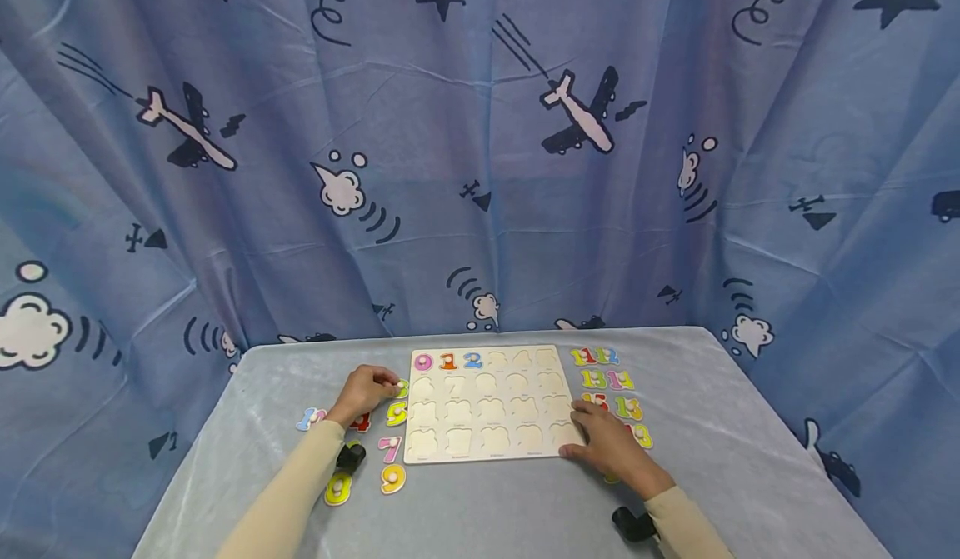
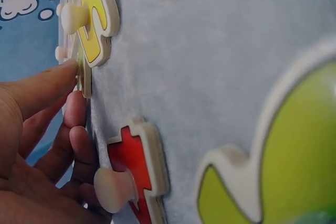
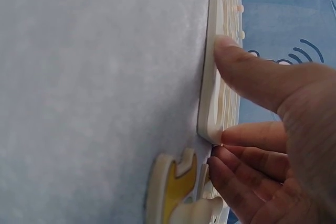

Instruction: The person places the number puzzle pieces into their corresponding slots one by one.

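A pale wooden number puzzle board (image 1: 476,413) lies mid-table, with a pink 0 (image 1: 423,362), an orange 1 (image 1: 448,361) and a blue 2 (image 1: 472,361) in its top row. Left of it, my left hand (image 1: 366,394) pinches a small green number piece (image 1: 402,389) between thumb and fingers; its shape is mostly hidden. Close by lie a yellow 5 (image 2: 94,22) and a red 4 (image 2: 134,163), each with a round knob. My right hand (image 1: 609,444) holds the board's near right corner, its thumb (image 3: 247,69) on the front rim and its fingers at the right side.
A pink 7 (image 1: 389,449), a yellow 9 (image 1: 393,479) and a yellow piece (image 1: 338,489) lie left of the board. Right of it stand rows of two-digit pieces, among them a 13 (image 1: 593,379); my right hand covers some. A patterned blue curtain (image 1: 480,209) hangs behind the table.
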Motion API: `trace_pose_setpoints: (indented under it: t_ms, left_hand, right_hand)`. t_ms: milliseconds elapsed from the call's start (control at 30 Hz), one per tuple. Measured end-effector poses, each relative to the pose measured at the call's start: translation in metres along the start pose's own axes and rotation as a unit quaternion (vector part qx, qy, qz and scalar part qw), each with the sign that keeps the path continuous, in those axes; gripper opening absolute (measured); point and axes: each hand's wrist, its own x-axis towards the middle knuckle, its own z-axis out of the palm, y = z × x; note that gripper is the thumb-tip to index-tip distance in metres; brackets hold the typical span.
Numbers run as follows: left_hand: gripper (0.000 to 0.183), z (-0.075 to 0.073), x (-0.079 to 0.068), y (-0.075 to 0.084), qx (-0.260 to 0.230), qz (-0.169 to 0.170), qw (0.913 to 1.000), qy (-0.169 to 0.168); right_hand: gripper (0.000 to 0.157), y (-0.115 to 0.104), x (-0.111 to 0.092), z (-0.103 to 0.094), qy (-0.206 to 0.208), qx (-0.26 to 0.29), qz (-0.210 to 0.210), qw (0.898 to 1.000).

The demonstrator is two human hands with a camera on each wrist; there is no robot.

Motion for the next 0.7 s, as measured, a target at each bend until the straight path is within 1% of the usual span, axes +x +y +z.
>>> trace_pose_setpoints:
  t_ms: [167, 300, 500, 700]
  left_hand:
    - [0.012, -0.002, -0.001, 0.000, -0.003, 0.003, 1.0000, 0.007]
    - [0.011, -0.007, -0.004, 0.005, -0.010, 0.007, 0.9999, 0.011]
    - [0.011, -0.011, -0.011, 0.018, -0.018, 0.031, 0.9993, 0.014]
    - [0.009, -0.004, -0.010, 0.035, -0.030, 0.050, 0.9982, 0.013]
  right_hand:
    - [0.069, 0.000, 0.000, 0.000, -0.001, 0.000, -0.002, 1.000]
    - [0.070, 0.001, 0.001, 0.000, -0.004, -0.002, -0.001, 1.000]
    - [0.072, 0.000, 0.001, 0.000, -0.005, -0.001, 0.001, 1.000]
    - [0.071, 0.000, -0.001, 0.000, 0.002, -0.003, -0.004, 1.000]
